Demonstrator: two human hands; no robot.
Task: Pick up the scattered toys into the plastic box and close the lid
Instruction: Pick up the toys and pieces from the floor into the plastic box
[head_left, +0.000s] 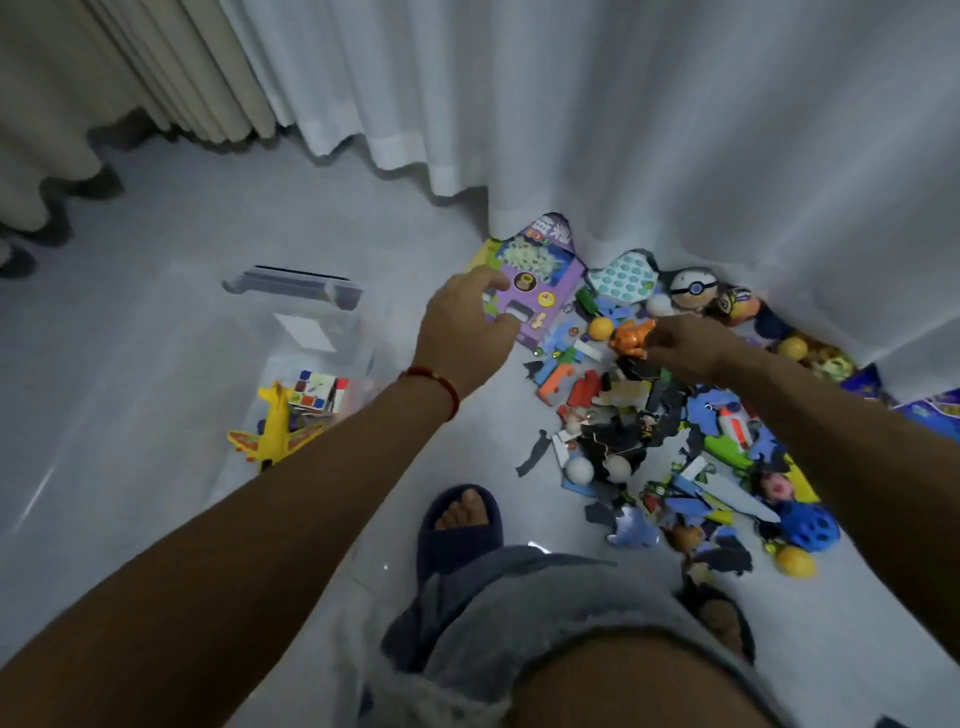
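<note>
Right hand (680, 348) pinches an orange toy figure (631, 338) above the toy pile (670, 431). Left hand (467, 332), fingers loosely curled, covers the purple card's (540, 280) edge; contact unclear. The transparent plastic box (311, 374) shows blurred walls.

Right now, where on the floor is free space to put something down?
Bare floor lies between the curtains and the plastic box, and between box and slipper. The toy pile along the white curtain is crowded.
</note>
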